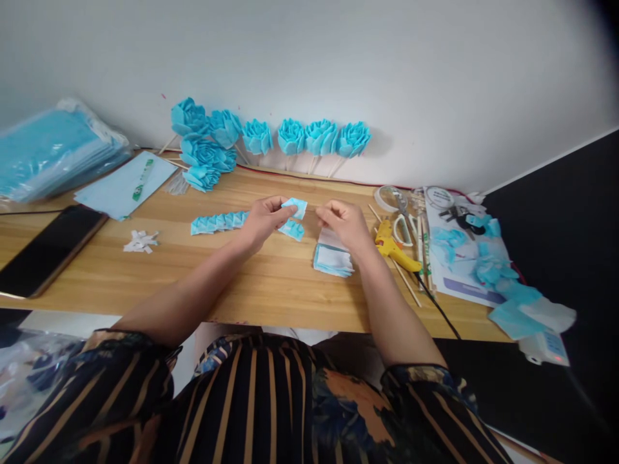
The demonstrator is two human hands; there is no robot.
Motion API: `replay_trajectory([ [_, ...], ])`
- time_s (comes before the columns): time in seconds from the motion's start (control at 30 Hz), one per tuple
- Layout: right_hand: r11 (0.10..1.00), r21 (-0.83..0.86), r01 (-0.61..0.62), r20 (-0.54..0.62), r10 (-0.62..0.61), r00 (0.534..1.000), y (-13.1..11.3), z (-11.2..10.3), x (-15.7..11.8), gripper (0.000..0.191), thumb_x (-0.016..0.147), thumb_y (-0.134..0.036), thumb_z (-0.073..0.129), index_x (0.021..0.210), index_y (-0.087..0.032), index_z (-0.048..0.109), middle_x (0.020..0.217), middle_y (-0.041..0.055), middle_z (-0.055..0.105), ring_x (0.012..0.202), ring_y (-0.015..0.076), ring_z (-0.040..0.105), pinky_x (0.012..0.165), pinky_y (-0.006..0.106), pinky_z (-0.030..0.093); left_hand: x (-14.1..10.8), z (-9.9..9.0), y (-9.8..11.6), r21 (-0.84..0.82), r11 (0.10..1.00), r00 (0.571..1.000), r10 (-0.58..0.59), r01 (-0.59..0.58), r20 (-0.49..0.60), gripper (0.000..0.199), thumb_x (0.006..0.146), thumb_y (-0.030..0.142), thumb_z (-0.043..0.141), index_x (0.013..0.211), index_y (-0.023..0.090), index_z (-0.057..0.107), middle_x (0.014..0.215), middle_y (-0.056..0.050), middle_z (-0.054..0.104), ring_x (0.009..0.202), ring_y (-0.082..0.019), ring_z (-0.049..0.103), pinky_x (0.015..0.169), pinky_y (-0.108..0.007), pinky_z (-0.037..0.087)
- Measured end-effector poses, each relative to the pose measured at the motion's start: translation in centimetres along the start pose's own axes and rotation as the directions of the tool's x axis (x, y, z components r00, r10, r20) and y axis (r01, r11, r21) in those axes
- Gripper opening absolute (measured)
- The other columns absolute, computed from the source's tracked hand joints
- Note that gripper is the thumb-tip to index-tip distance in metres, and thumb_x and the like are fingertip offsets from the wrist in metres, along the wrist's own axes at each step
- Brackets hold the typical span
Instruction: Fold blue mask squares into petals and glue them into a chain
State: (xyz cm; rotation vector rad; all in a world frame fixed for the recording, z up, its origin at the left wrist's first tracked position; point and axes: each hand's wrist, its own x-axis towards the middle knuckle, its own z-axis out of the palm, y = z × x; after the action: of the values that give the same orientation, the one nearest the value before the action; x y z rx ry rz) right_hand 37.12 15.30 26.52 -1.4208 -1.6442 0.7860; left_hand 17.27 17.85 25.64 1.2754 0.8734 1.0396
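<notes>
Over the middle of the desk, my left hand (264,222) pinches a small light-blue and white fabric piece (296,207). My right hand (341,219) is closed, fingertips together, just right of that piece. A thin line seems to run from its fingers toward the fabric, too fine to name. Below the left fingers lies another blue piece (292,230). A row of folded blue pieces (217,223) stretches out left of my left hand. Under my right hand sits a stack of blue and white fabric pieces (333,259), partly covered by the hand.
Blue fabric flowers on sticks (258,136) lean along the wall. A yellow glue gun (394,248), scissors (403,225) and a tape roll (391,198) lie to the right. Leftward are a phone (48,251), white scraps (140,241) and a bagged blue stack (58,151).
</notes>
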Motion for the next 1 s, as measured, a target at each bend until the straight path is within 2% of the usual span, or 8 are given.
replay_trajectory([
  [0.17,0.9,-0.414,0.134,0.226,-0.041,0.973,-1.0,-0.3,-0.3,0.011,0.084,-0.018,0.061,0.083,-0.018,0.072,0.079,0.0008,0.073,0.07,0.0136,0.06,0.064,0.025,0.036,0.0,0.0,0.3,0.0,1.0,1.0,0.023,-0.023,-0.01,0.025,0.071,0.036,0.07,0.064,0.016,0.057,0.05,0.005,0.042,0.048,-0.007,0.035,0.049,-0.023,0.026],
  [0.33,0.852,-0.491,0.18,0.353,0.006,0.936,-0.7,0.2,-2.1,0.017,0.086,-0.014,0.061,0.091,-0.022,0.075,0.095,0.0023,0.077,0.084,0.0171,0.067,0.073,0.027,0.041,-0.2,0.2,0.9,-0.017,0.999,0.999,0.029,-0.029,-0.018,0.02,0.072,0.031,0.068,0.065,0.016,0.056,0.05,0.005,0.042,0.048,-0.007,0.034,0.049,-0.022,0.025],
  [0.57,0.735,-0.611,0.293,0.357,-0.075,0.931,-2.3,1.9,-3.7,0.016,0.089,-0.013,0.057,0.079,-0.017,0.069,0.088,0.007,0.072,0.088,0.021,0.063,0.08,0.033,0.038,-0.2,0.1,0.7,-0.011,0.999,0.999,0.046,-0.047,-0.021,0.02,0.074,0.029,0.067,0.063,0.017,0.055,0.049,0.005,0.041,0.048,-0.007,0.034,0.049,-0.022,0.025],
  [0.63,0.8,-0.539,0.263,0.321,-0.093,0.942,-4.1,0.3,-4.9,0.015,0.091,-0.015,0.055,0.08,-0.017,0.066,0.085,0.0056,0.07,0.084,0.0197,0.061,0.08,0.033,0.038,-0.2,0.0,0.8,-0.003,0.999,0.999,0.043,-0.043,-0.032,0.022,0.074,0.03,0.066,0.062,0.017,0.054,0.05,0.005,0.042,0.048,-0.007,0.034,0.049,-0.023,0.024],
  [0.73,0.966,-0.214,0.145,0.157,-0.113,0.981,-6.8,-3.7,-7.8,0.011,0.093,-0.024,0.056,0.084,-0.021,0.062,0.084,0.0014,0.067,0.08,0.0165,0.061,0.075,0.03,0.043,-0.1,-0.2,0.8,-0.004,0.999,0.999,0.039,-0.04,-0.036,0.023,0.074,0.032,0.066,0.062,0.017,0.054,0.051,0.005,0.044,0.049,-0.007,0.034,0.049,-0.023,0.024],
  [0.83,0.979,0.13,0.155,0.034,-0.16,0.986,-8.2,-7.0,-11.6,0.009,0.093,-0.026,0.059,0.084,-0.024,0.059,0.095,0.0018,0.07,0.087,0.0163,0.063,0.079,0.03,0.048,0.0,-0.1,0.7,-0.017,0.999,0.999,0.044,-0.044,-0.03,0.023,0.073,0.033,0.067,0.063,0.017,0.054,0.05,0.005,0.042,0.048,-0.007,0.034,0.049,-0.023,0.024],
  [0.93,0.943,0.315,0.109,0.116,-0.152,0.982,-7.6,-7.4,-15.4,0.01,0.09,-0.025,0.063,0.082,-0.024,0.059,0.09,0.0036,0.07,0.075,0.0153,0.063,0.066,0.028,0.049,-0.1,0.0,0.7,-0.032,0.999,0.999,0.03,-0.031,-0.032,0.021,0.072,0.033,0.067,0.065,0.017,0.055,0.049,0.006,0.04,0.048,-0.007,0.032,0.05,-0.024,0.023],
  [1.0,0.939,0.343,-0.025,0.31,-0.088,0.946,-6.2,-6.0,-17.9,0.01,0.089,-0.025,0.064,0.079,-0.022,0.061,0.08,0.0039,0.069,0.069,0.0149,0.062,0.061,0.027,0.048,-0.1,0.1,0.7,-0.039,0.999,0.999,0.008,-0.009,-0.034,0.02,0.072,0.033,0.066,0.067,0.017,0.056,0.049,0.007,0.04,0.048,-0.007,0.032,0.05,-0.024,0.023],
])
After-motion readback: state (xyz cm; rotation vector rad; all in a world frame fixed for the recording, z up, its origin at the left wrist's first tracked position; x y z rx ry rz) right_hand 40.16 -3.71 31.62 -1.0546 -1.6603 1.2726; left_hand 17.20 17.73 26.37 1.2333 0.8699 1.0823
